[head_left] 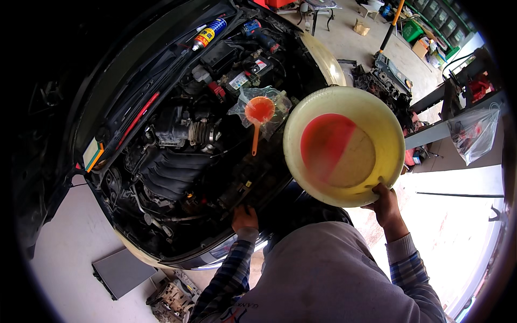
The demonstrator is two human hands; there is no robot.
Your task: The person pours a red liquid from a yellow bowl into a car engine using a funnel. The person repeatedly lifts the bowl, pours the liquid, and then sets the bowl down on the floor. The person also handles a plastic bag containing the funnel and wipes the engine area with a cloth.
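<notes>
Right hand (386, 206) is clamped on the near rim of the yellow basin (392, 141), which lies forward-left of it.

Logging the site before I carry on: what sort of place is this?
Probably a car repair workshop: a car has its engine exposed, a spray can lies near the windscreen edge, and a grimy metal part sits on the floor beside it.
</notes>
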